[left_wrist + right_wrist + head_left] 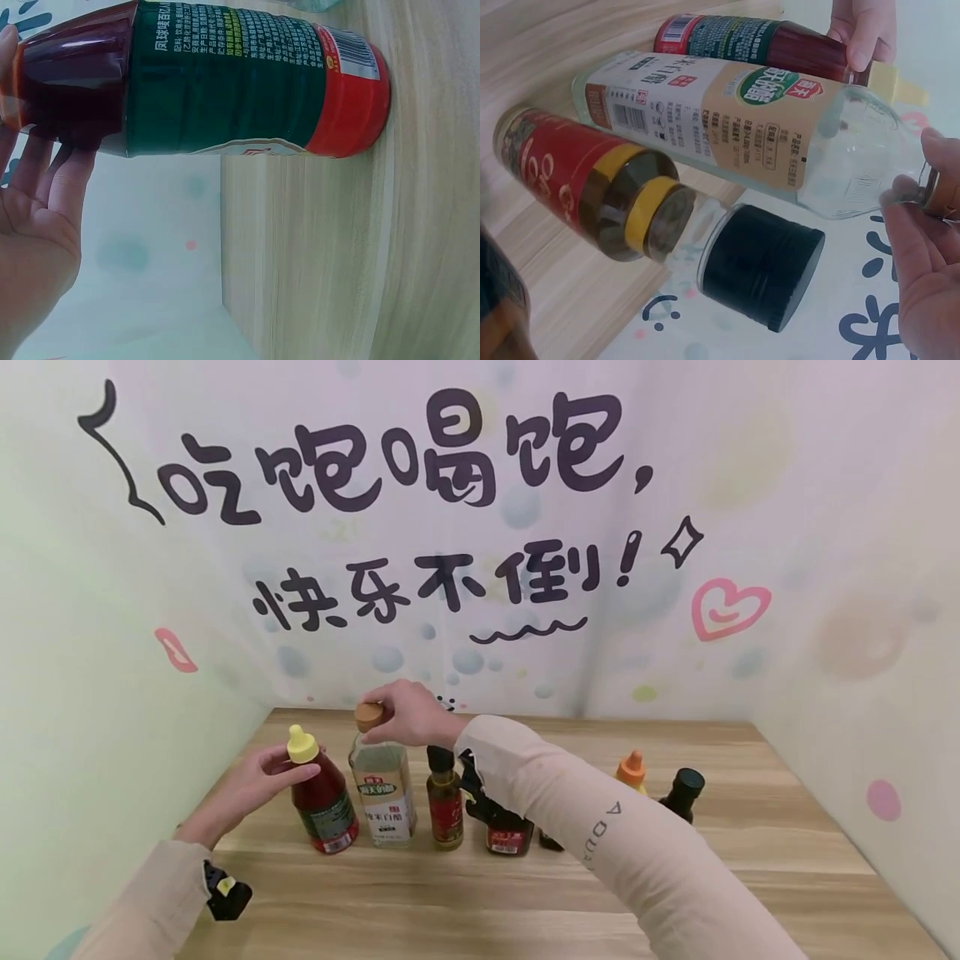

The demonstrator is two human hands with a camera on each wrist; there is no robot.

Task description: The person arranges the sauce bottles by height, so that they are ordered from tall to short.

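Observation:
My left hand [258, 783] grips the upper part of a red sauce bottle [225, 82] with a yellow nozzle cap [302, 745] and a dark green label. That bottle stands upright on the table at the left of the row. Just right of it, my right hand [414, 712] holds a clear vinegar bottle [765, 135] by its brown cap [368, 717], fingers and thumb around the cap and neck. The vinegar bottle also stands on the table. Close to the right wrist is a small oil bottle [592, 180] with a red label and black cap [761, 262].
The row goes on to the right with a dark bottle [508, 839], partly behind the right sleeve, an orange-nozzled bottle [632, 770] and a black-capped bottle [684, 792]. Underneath is a wood-grain table [420, 910]. A printed backdrop [525, 668] rises along the table's far edge.

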